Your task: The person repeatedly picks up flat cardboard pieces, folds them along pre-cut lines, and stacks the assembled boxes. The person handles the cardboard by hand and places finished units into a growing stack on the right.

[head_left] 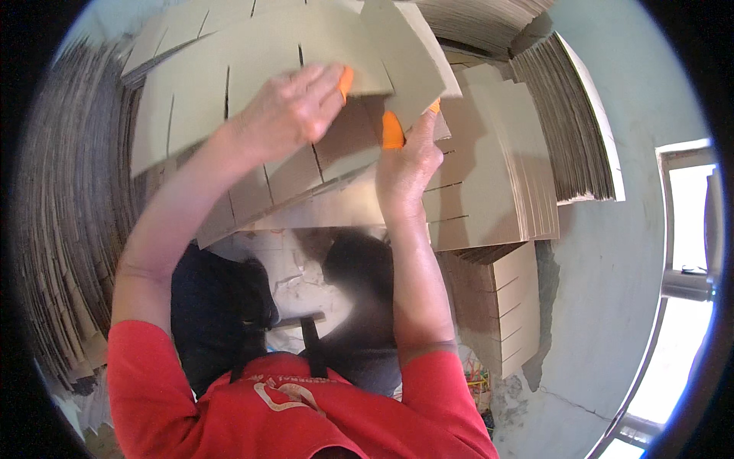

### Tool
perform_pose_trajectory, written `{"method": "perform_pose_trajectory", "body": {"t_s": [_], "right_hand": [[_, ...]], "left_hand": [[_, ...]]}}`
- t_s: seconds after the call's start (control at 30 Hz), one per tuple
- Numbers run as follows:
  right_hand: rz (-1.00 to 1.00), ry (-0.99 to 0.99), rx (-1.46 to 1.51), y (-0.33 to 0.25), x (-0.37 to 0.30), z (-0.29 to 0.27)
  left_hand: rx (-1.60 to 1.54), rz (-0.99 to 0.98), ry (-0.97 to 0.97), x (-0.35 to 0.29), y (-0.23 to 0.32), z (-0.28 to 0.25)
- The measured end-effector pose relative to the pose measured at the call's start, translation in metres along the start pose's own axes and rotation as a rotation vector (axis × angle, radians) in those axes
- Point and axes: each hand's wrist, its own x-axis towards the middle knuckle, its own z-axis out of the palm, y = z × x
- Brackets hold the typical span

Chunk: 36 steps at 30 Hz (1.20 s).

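A wide slotted cardboard sheet [260,73] lies tilted above other cardboard, its near edge raised over a shadow. My left hand [294,107] reaches across that edge, fingers together and closed against the sheet; its thumb is hidden. An orange finger cover caps one of its fingertips. My right hand [409,168] wears orange covers on its thumb and a finger. It is closed at the lower corner of a narrower cardboard piece [413,65] angled up at the sheet's right end. Whether this piece joins the wide sheet is unclear.
Slotted cardboard sheets [489,168] are fanned out at the right, above a lower cardboard stack [516,306]. Tall stacks stand at the left [73,206] and far right [566,122]. A pale wall [612,252] with a window [688,222] bounds the right side.
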Motion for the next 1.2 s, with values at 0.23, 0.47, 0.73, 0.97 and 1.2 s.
{"method": "perform_pose_trajectory", "body": {"t_s": [0.23,0.47,0.73,0.97,1.2], "right_hand": [[-0.122,-0.185,-0.244,-0.032,0.006,-0.023],[-0.245,-0.309,-0.380,-0.067,0.082,-0.030],[-0.219,-0.775,-0.502,-0.059,0.139,-0.007],[-0.244,-0.503,-0.337,-0.002,0.126,0.020],[-0.051,-0.622,-0.745,-0.020,0.013,-0.070]], "left_hand": [[-0.332,-0.381,-0.105,-0.014,0.048,-0.064],[-0.476,-0.784,-0.583,-0.075,0.053,-0.108],[-0.309,-0.826,-0.314,-0.157,0.047,-0.063],[-0.092,-0.806,-0.432,-0.156,0.021,-0.101],[0.005,-1.200,-0.106,-0.209,0.001,-0.092]]}}
